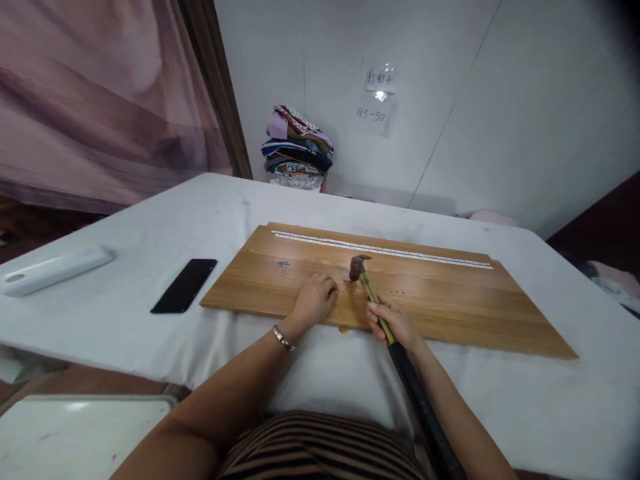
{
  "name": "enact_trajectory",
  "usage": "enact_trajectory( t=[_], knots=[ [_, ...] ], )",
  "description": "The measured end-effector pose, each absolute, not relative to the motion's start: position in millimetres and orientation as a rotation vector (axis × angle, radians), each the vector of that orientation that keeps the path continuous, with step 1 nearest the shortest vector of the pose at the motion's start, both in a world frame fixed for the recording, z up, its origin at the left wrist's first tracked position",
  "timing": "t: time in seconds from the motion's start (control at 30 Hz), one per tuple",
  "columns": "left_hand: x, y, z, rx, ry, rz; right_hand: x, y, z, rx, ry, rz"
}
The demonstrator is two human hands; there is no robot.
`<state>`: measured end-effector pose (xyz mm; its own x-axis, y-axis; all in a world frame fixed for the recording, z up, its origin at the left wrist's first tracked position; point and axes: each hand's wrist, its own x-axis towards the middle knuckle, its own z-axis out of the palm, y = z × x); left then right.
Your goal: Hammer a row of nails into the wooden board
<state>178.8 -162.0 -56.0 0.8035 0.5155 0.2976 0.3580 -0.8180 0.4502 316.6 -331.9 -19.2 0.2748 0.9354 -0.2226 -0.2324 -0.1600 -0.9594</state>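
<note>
A wooden board [450, 300] lies flat on the white-covered table. My right hand [393, 321] is wrapped around the yellowish upper handle of a claw hammer [371, 293], whose rusty head is over the middle of the board. The black grip of the handle runs back along my right forearm. Resting on the board just left of the hammer head, my left hand [316, 298] has its fingers curled in; whether anything is between them is hidden. A small pile of nails [283, 266] lies farther left on the board. Several dark dots [391, 291] form a row right of the hammer.
Two white printed strips [380, 249] run along the board's far side. A black phone [185, 285] and a long white plastic object [57, 269] lie on the table [240, 203] to the left. Folded clothes [299, 148] are stacked by the wall. A white stool [85, 433] stands lower left.
</note>
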Motion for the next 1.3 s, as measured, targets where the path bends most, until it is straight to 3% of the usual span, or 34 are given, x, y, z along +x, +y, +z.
enact_trajectory(
  t=[1.3],
  knots=[
    [178.8, -161.7, -56.9, 2.622, 0.651, 0.581, 317.4, -331.5, -22.4, -1.326, -0.721, 1.213]
  ],
)
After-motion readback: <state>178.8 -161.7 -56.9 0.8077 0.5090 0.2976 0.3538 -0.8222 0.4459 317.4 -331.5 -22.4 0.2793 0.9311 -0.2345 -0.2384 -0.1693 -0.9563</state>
